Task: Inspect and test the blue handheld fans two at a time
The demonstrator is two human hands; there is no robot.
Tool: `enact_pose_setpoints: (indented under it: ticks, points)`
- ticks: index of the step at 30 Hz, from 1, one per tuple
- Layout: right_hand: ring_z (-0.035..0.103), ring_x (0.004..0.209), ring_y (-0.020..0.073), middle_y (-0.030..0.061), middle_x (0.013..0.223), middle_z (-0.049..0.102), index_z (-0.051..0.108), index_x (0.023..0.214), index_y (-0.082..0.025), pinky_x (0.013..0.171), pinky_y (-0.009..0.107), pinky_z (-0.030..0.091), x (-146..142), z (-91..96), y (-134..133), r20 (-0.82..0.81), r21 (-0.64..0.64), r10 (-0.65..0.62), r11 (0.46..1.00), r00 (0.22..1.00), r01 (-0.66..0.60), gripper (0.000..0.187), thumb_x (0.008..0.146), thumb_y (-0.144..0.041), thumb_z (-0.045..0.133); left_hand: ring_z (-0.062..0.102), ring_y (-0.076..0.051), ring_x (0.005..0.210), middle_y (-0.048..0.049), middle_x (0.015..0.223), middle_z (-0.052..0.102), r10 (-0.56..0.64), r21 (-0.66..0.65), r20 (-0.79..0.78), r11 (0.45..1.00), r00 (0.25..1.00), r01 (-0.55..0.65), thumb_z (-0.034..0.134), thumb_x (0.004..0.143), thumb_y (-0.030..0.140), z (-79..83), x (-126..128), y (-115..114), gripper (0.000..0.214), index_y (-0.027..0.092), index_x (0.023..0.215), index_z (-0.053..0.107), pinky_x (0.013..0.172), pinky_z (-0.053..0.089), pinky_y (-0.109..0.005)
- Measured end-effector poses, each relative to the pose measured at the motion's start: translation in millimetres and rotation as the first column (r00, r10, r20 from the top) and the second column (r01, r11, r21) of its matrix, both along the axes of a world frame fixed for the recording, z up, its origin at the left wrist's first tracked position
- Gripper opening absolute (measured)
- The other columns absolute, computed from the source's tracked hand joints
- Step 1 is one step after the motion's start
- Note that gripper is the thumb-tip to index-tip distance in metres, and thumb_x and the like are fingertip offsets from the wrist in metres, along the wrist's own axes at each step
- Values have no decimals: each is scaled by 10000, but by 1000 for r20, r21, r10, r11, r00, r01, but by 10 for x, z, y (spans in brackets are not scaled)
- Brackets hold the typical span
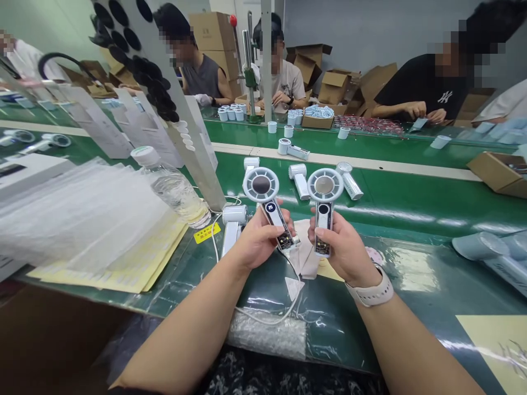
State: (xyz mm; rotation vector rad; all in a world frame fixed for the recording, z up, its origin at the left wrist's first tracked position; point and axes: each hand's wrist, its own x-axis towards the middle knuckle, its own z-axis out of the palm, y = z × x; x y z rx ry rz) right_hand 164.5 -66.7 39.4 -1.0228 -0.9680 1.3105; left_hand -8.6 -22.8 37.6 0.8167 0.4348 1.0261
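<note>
My left hand (267,233) is closed around the handle of a light-blue handheld fan (276,220), its round head tilted up and left. A small display on that handle is lit, and a cable runs close to its lower end. In my right hand (340,244) is a second handheld fan (323,219), held upright with a dark round window on its handle. Both handles show bare circuit parts near the bottom, beside my thumbs. Beneath the hands lies a pale cloth (302,266). More fans (300,181) rest just beyond them.
A clear bottle (177,192) leans over plastic sleeves (82,214) and yellow sheets (144,277) on the left. A slanted post (193,148) rises behind. Light-blue fan bodies (489,249) lie right. Across the green conveyor (395,186), several people work near cartons (500,173).
</note>
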Motion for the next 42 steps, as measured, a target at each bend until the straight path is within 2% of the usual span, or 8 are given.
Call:
enact_pose_setpoints:
  ticks: [3,7,12,17,28,31,34,42]
  points:
    - [567,696,171,-23,775,606,560,1031,-250,658,332,466,-28,56,-40,-42,15,20,1000,999,-20,391,686,-308,735,610,-142,732,26,848,620,-17,72,-29,997,999,19,778,652,173,-26,13,-24,526,229,1101,511,694,509,-305]
    - [546,616,140,-39,743,613,570,1020,-247,615,304,451,-53,72,-53,-127,-53,26,998,992,-33,401,665,-262,754,597,-132,702,29,840,608,-12,53,-70,998,997,15,739,649,160,-51,34,-15,495,218,1075,493,645,490,-283]
    - [596,704,136,-30,801,650,627,1024,-236,692,286,488,-55,53,-53,-231,-31,50,998,972,-59,431,633,-253,806,605,-138,745,24,872,610,-36,48,-46,998,998,38,795,641,196,-47,32,-8,556,212,1109,496,677,517,-297]
    - [611,705,131,-25,826,657,660,1028,-227,672,272,495,-65,14,-43,-290,-61,67,994,955,-88,435,618,-249,803,606,-148,765,20,879,611,-46,14,-22,999,999,46,826,615,215,-60,21,-5,605,212,1132,513,697,528,-313]
    - [583,598,110,-42,781,657,650,982,-221,596,264,479,-97,28,-46,-228,-54,47,997,973,-61,425,578,-189,778,591,-153,718,25,814,600,-54,-31,-85,998,995,51,789,681,320,-100,55,10,485,215,1073,522,642,506,-307]
    - [569,553,109,-46,739,639,652,977,-212,546,262,458,-114,12,-51,-234,-43,34,998,972,-45,380,617,-259,766,577,-134,668,34,796,599,-20,0,-128,1000,992,20,770,709,332,-112,72,4,445,214,1053,513,617,492,-290]
    - [552,511,106,-50,700,621,650,973,-201,515,263,445,-118,10,-55,-230,-39,27,999,973,-37,357,652,-320,749,593,-137,645,33,800,605,-57,49,-128,997,990,64,764,723,367,-107,70,-5,453,213,1062,506,603,500,-298]
    - [573,524,115,-40,718,639,634,983,-201,512,261,442,-81,63,-58,-194,-59,21,998,981,-33,373,642,-318,731,613,-139,620,11,835,617,-70,95,-153,992,986,86,766,727,387,-123,40,37,411,201,996,518,582,510,-303]
